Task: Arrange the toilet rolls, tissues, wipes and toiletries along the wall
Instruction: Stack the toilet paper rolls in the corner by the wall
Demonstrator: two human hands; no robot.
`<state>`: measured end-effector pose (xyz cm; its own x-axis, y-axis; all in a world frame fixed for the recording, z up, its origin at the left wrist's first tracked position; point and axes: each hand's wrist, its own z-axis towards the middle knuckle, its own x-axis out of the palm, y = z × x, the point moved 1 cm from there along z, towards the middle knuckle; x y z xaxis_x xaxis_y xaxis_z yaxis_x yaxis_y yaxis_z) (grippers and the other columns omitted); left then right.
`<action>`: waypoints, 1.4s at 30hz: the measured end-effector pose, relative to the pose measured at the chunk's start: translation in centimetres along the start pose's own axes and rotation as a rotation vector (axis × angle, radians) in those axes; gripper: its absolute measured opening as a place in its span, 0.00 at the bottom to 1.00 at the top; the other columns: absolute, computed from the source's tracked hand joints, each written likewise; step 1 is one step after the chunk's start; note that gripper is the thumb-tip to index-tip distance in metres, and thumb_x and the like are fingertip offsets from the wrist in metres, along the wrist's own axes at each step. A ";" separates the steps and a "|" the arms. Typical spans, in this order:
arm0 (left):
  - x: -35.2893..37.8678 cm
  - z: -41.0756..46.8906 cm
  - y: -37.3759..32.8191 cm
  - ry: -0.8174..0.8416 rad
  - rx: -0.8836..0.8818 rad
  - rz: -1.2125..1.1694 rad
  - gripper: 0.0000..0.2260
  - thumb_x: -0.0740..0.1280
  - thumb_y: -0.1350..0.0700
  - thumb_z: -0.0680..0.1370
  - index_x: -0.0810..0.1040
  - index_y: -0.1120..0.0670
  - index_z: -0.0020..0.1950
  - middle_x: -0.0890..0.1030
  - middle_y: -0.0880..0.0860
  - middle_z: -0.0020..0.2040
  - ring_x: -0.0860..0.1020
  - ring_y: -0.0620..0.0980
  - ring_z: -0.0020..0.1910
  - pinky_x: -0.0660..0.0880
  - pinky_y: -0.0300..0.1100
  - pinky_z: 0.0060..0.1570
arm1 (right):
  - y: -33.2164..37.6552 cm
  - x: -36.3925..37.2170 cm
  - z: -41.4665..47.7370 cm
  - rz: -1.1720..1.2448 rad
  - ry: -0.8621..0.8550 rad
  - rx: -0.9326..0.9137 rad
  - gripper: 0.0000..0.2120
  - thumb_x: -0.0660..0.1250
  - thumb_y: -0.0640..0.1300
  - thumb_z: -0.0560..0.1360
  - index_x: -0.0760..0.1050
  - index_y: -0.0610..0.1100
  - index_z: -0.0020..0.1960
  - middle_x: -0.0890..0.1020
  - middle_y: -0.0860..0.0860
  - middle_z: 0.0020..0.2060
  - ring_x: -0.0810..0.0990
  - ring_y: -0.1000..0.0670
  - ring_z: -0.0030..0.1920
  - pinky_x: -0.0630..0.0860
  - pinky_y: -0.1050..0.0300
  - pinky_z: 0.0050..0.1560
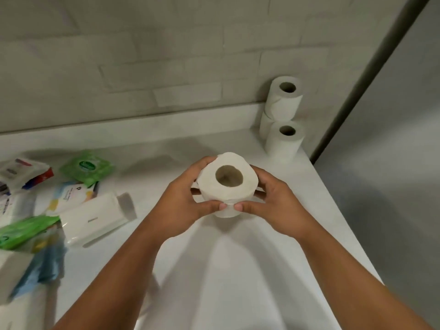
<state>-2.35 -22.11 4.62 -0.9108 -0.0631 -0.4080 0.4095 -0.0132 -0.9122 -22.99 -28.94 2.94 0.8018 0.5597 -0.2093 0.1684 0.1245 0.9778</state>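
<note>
both hands, left hand [183, 206] and right hand [276, 206], gripped the toilet roll [227, 184] by its sides; light, soft, likely crushable, so a gentle side hold suited.

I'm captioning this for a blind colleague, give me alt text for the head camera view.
A person's left hand and right hand hold a toilet roll, hole up, over a white counter. Three more rolls stand in the far right corner by the wall, one stacked on another. At the left lie scattered packs of wipes and tissues.
</note>
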 end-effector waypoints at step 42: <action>17.8 23.7 -0.2 -0.248 0.005 0.134 0.32 0.72 0.48 0.76 0.63 0.49 0.77 0.77 0.48 0.69 0.77 0.50 0.65 0.76 0.49 0.63 | -10.0 -20.0 12.4 0.044 -0.332 -0.012 0.24 0.66 0.51 0.79 0.66 0.54 0.74 0.77 0.56 0.66 0.76 0.54 0.66 0.76 0.49 0.64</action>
<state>-17.38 -46.88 -1.52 -0.8085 -0.3065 -0.5024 0.5259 0.0068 -0.8505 -33.60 -51.55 -2.60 0.9516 0.2672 -0.1521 0.1247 0.1170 0.9853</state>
